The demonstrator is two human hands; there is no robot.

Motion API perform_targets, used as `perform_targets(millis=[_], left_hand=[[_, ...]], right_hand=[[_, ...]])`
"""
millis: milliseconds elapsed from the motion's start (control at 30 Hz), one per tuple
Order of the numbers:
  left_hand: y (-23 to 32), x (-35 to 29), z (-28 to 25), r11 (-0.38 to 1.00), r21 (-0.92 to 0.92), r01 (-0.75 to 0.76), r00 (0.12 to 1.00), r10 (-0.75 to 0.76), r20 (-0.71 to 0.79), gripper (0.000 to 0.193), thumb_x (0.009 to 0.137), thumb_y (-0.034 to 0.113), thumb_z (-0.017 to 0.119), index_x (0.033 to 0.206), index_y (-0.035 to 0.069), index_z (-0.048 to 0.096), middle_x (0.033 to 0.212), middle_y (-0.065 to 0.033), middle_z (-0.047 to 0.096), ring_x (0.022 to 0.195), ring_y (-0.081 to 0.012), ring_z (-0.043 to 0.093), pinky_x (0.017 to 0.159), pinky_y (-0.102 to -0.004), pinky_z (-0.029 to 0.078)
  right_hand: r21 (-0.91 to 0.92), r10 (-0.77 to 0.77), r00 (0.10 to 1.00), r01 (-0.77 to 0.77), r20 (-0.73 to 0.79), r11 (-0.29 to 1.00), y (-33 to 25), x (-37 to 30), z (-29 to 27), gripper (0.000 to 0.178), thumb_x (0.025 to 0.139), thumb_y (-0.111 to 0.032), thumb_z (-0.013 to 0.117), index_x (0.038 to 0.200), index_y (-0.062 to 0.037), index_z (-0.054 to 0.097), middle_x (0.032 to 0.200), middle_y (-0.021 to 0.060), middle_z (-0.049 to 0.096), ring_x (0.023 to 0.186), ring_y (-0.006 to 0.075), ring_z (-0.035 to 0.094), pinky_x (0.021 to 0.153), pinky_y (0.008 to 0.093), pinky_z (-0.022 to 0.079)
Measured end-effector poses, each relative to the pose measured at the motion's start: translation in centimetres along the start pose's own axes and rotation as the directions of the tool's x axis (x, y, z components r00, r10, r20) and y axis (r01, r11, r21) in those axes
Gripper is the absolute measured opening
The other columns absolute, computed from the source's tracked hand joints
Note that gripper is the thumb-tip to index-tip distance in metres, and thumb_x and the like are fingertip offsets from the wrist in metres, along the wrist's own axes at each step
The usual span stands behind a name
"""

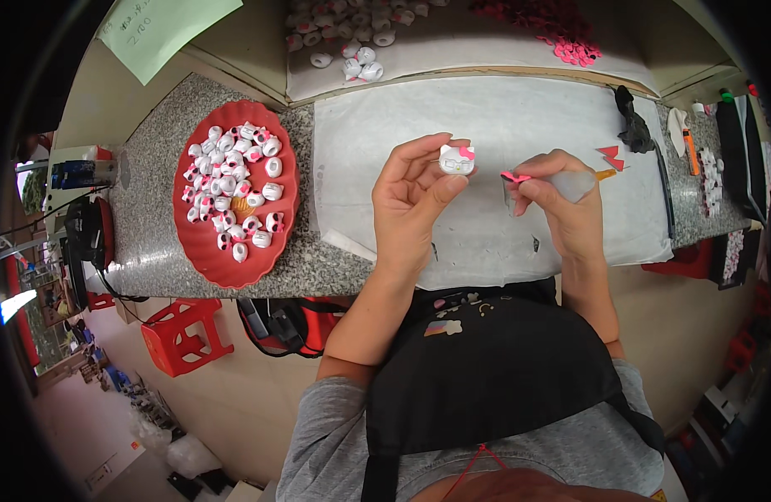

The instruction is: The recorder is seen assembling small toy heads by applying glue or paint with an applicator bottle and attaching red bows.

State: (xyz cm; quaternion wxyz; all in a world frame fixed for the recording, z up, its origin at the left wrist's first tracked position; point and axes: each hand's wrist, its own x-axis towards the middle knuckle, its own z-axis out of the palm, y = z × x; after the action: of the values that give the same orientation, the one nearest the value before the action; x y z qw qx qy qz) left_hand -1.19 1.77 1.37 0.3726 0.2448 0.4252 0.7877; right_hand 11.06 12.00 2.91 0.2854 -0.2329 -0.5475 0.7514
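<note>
Between the thumb and fingers of my left hand point(407, 197) is a small white cat-head figure point(457, 161) with a pink bow, its front turned up toward me. My right hand point(570, 219) pinches a small pink-and-black piece point(514, 177), possibly a pair of toy glasses, a short way to the right of the figure and apart from it. A translucent squeeze bottle point(578, 184) with a yellowish tip also rests in that hand, its tip pointing right. Both hands are held above a white paper sheet point(352, 159) on the bench.
On the left, a red scalloped tray point(235, 270) holds many similar heads. More white pieces point(360, 63) and pink pieces point(578, 52) lie on the shelf behind. A black cloth point(632, 121), red scraps point(610, 157) and an orange-handled tool point(692, 153) lie at the right. Red stool point(185, 335) below left.
</note>
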Motion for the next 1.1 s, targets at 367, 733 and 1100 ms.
perform_targets(millis=[367,733,1100], left_hand=[[-0.3,-0.3,0.4,0.988,0.134,-0.078,0.996,0.072,0.051,0.033,0.069,-0.006,0.053,0.1,-0.002,0.043,0.099,-0.0182,0.05,0.085,-0.0181,0.053,0.073,-0.0276,0.044],[-1.1,-0.3,0.3,0.776,0.508,-0.374,0.927,0.301,0.223,0.027,0.067,-0.01,0.053,0.093,-0.004,0.047,0.1,-0.019,0.049,0.089,-0.0193,0.051,0.071,-0.0253,0.045],[-0.2,-0.5,0.5,0.966,0.229,-0.12,0.987,0.092,0.129,0.027,0.069,-0.003,0.056,0.094,-0.003,0.047,0.099,-0.0192,0.05,0.086,-0.0178,0.052,0.072,-0.0249,0.042]], right_hand=[[0.118,0.042,0.999,-0.039,-0.023,0.992,-0.6,-0.4,0.9,0.01,0.065,0.003,0.056,0.07,0.0006,0.047,0.067,0.0136,0.051,0.053,0.0166,0.05,0.045,0.0243,0.043],[0.119,0.051,0.998,-0.054,0.024,0.991,0.2,0.2,1.4,0.01,0.065,0.001,0.058,0.069,0.0006,0.049,0.07,0.0104,0.051,0.057,0.0132,0.049,0.043,0.0219,0.041],[0.054,-0.047,0.999,0.047,-0.005,0.997,0.6,-0.1,1.7,0.018,0.065,0.002,0.059,0.078,-0.0003,0.048,0.071,0.0064,0.05,0.056,0.0092,0.047,0.043,0.0186,0.039]])
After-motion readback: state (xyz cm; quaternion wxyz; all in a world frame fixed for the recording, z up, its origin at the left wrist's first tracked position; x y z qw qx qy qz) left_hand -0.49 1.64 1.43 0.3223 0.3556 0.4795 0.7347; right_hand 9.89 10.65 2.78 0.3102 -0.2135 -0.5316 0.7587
